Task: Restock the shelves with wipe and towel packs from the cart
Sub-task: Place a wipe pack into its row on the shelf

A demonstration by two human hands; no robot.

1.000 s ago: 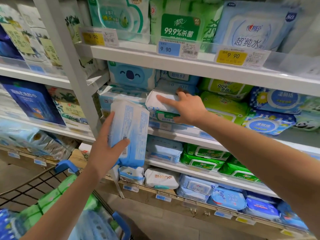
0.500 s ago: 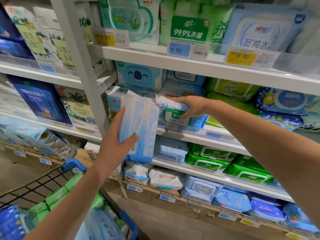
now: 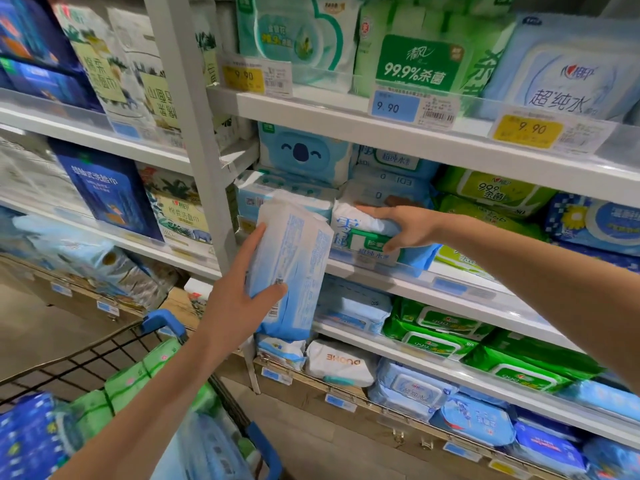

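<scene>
White shelves point(image 3: 346, 123) crowded with blue and green wipe packs fill the view, and a wire cart point(image 3: 79, 362) holding more packs stands at the lower left. A pale blue wipe pack point(image 3: 294, 258) is upright in front of the middle shelf's left end, just beside a white and blue pack point(image 3: 360, 233) lying at that shelf's front edge. The left hand point(image 3: 235, 303) grips the upright pack, thumb across its face, while the right hand point(image 3: 405, 226) clasps the shelf pack, fingers over its top and thumb on its front.
</scene>
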